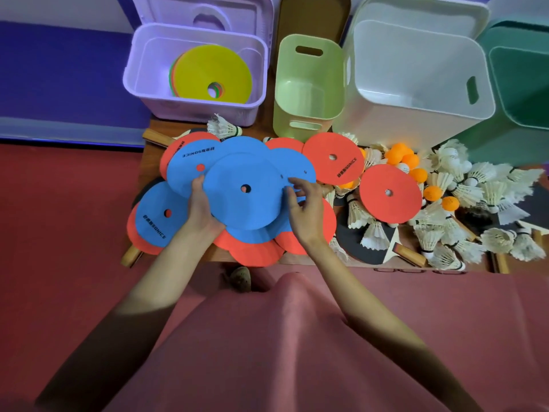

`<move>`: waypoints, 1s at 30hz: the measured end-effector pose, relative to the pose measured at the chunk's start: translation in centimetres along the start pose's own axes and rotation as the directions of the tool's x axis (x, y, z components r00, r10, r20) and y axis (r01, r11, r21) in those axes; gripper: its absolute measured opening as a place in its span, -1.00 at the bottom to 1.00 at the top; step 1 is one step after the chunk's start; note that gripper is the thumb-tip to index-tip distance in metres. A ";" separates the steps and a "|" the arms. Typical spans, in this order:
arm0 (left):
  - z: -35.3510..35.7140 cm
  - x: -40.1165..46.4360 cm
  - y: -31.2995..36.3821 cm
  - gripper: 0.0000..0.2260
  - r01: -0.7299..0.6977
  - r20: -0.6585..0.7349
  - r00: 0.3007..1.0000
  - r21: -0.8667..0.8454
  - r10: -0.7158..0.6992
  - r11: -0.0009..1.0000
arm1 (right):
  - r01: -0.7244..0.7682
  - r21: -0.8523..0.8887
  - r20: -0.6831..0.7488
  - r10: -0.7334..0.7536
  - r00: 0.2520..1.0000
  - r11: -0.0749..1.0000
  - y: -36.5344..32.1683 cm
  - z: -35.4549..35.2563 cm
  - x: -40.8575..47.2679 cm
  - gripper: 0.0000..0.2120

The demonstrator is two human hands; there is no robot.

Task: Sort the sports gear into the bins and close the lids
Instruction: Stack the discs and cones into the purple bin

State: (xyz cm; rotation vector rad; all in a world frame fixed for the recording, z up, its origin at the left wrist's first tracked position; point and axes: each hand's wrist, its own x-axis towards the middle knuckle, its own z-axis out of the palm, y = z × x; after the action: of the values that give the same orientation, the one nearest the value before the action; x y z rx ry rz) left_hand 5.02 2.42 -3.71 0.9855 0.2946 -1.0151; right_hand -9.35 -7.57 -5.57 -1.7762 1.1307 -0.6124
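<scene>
The white bin [416,69] stands at 1 o'clock, the purple bin [196,72] at 11. The top blue disc [237,203] lies flat, round, hole facing up; left hand [202,209] grips its edge at 9 o'clock, right hand [303,206] pinches at 3.

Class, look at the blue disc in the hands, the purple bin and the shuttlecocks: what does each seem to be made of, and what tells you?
Blue disc: probably soft plastic or rubber, matte; it looks thin and domes slightly.
Purple bin: moulded plastic, smooth with a slight sheen and rounded rim.
Shuttlecocks: apparently white feathers, with separate vanes showing, on rounded bases of uncertain material.
</scene>
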 end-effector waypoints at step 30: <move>-3.5 -1.4 2.6 -0.71 0.015 -0.084 0.996 0.055 -0.010 0.998 | 0.029 -0.412 -0.182 -0.113 0.977 0.911 -0.7 -3.4 0.4 -0.81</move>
State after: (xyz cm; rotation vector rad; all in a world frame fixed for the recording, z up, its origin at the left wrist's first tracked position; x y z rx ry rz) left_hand 7.18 6.48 -3.36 1.0795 0.3442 -0.9993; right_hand -11.47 -9.30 -3.37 -2.1559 1.4176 -0.6462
